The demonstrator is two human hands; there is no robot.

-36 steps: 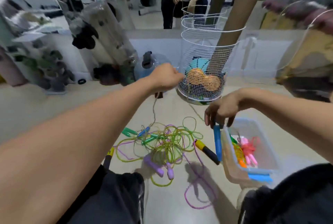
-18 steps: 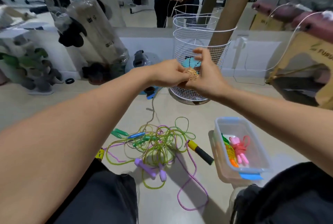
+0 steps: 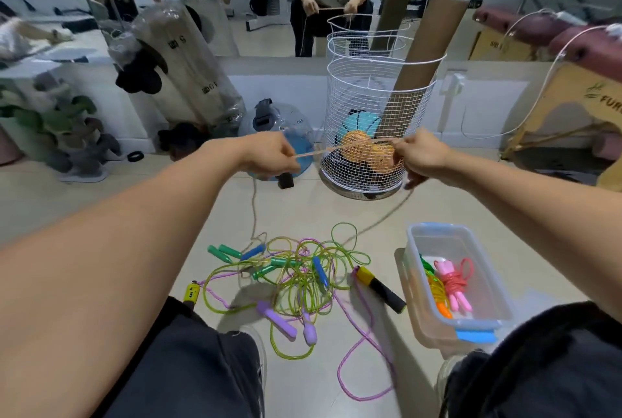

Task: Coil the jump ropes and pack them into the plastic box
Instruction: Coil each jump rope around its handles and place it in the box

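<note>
At mid-frame the left hand [image 3: 269,156] and right hand [image 3: 422,158] each pinch a pale rope [image 3: 340,148], which is stretched taut between them in front of the white wire basket [image 3: 380,108]. Its loose lengths (blurred) drop from both hands toward the tangle of jump ropes [image 3: 296,278] on the floor at lower centre. Just right of the tangle sits the clear plastic box [image 3: 437,235], holding a coiled pink rope [image 3: 456,286] and an orange-handled one.
</note>
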